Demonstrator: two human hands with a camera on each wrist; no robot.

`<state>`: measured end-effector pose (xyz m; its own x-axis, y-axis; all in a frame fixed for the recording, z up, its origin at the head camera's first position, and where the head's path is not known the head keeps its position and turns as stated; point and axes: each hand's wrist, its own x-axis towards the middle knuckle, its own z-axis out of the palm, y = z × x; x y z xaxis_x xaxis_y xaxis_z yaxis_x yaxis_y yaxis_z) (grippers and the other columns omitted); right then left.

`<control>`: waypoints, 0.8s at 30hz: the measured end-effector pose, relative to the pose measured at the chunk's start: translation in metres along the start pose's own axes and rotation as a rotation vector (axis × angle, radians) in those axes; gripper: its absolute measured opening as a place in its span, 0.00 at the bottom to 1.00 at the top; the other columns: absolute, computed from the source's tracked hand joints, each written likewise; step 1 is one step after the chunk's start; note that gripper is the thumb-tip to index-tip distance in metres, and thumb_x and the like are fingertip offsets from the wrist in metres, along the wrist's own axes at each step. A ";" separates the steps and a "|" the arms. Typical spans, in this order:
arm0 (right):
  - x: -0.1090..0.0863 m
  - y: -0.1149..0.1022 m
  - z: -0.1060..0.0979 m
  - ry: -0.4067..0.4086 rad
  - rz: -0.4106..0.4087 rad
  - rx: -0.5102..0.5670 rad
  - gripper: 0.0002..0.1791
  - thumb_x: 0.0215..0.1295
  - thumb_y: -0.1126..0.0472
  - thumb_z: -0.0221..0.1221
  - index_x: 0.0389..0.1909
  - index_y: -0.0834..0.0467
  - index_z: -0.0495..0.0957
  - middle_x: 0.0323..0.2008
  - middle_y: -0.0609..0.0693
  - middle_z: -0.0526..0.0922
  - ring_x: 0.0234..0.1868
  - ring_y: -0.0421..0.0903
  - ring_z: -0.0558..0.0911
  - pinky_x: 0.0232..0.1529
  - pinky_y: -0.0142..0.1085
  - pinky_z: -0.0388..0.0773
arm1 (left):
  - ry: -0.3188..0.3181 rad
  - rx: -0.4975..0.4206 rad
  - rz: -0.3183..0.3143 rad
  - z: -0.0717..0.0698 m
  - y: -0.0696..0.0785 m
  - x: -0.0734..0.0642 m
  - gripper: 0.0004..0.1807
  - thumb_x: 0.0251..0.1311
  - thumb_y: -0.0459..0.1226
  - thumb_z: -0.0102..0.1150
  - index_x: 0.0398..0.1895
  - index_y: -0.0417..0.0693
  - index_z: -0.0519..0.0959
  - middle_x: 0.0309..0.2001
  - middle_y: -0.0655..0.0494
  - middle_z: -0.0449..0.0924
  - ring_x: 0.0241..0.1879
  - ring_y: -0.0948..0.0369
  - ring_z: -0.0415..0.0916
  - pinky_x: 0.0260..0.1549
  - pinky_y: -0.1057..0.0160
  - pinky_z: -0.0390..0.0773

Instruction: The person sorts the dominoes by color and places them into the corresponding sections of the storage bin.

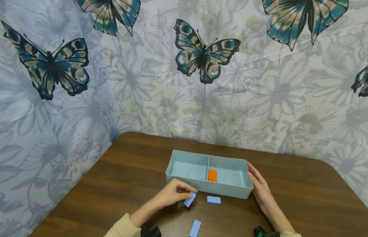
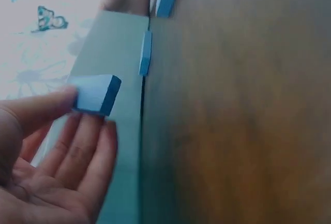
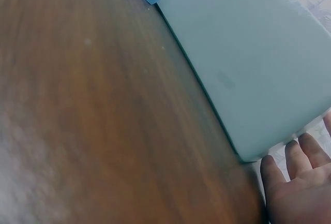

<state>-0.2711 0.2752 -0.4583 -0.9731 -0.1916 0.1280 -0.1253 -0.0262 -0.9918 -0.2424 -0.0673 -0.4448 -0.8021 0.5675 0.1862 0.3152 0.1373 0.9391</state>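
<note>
The left hand (image 1: 174,194) pinches a small, pale-blue rectangular block (image 1: 189,199) between thumb and fingertips, just outside the near wall of a pale blue-green, two-part box (image 1: 225,191), probably plastic, on the brown wood-grain tabletop (image 1: 136,171). The box's long axis runs left to right; the pinched block's slants across it, with the left compartment (image 1: 188,164) directly beyond, so the left hand is the nearer to it. The right hand (image 1: 262,189), fingers loosely extended and grasping nothing, rests against the box's right end. A second light-blue block (image 1: 213,200) lies lengthwise near that wall; a third light-blue block (image 1: 195,228) lies nearer the person, pointing roughly away
</note>
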 end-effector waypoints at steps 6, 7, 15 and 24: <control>0.001 0.001 -0.001 -0.005 0.009 -0.005 0.30 0.76 0.53 0.39 0.74 0.55 0.44 0.72 0.57 0.43 0.68 0.57 0.47 0.51 0.26 0.64 | 0.057 -0.034 -0.022 -0.007 0.015 0.009 0.11 0.60 0.26 0.57 0.45 0.30 0.81 0.40 0.43 0.82 0.31 0.62 0.77 0.33 0.60 0.80; 0.001 0.001 -0.001 -0.006 0.008 -0.005 0.30 0.76 0.53 0.39 0.74 0.55 0.44 0.72 0.57 0.43 0.68 0.57 0.47 0.51 0.26 0.64 | 0.069 -0.043 -0.023 -0.009 0.018 0.012 0.11 0.61 0.27 0.57 0.45 0.31 0.81 0.41 0.44 0.82 0.32 0.62 0.78 0.34 0.59 0.80; 0.003 -0.001 -0.003 -0.014 -0.013 -0.003 0.30 0.76 0.54 0.39 0.74 0.55 0.44 0.72 0.57 0.42 0.68 0.57 0.47 0.52 0.26 0.64 | 0.227 -0.073 0.023 -0.026 0.036 0.049 0.13 0.61 0.31 0.58 0.47 0.31 0.80 0.43 0.43 0.81 0.38 0.56 0.79 0.40 0.59 0.78; -0.001 0.001 0.000 0.002 0.022 -0.010 0.30 0.76 0.54 0.39 0.74 0.54 0.44 0.72 0.55 0.42 0.69 0.56 0.45 0.57 0.33 0.60 | 0.257 -0.183 -0.187 -0.030 0.017 0.088 0.12 0.59 0.29 0.60 0.45 0.29 0.80 0.40 0.46 0.81 0.36 0.58 0.79 0.40 0.59 0.78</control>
<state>-0.2705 0.2752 -0.4589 -0.9760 -0.1904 0.1061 -0.1058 -0.0118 -0.9943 -0.3229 -0.0391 -0.4041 -0.9458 0.3207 0.0515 0.0742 0.0589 0.9955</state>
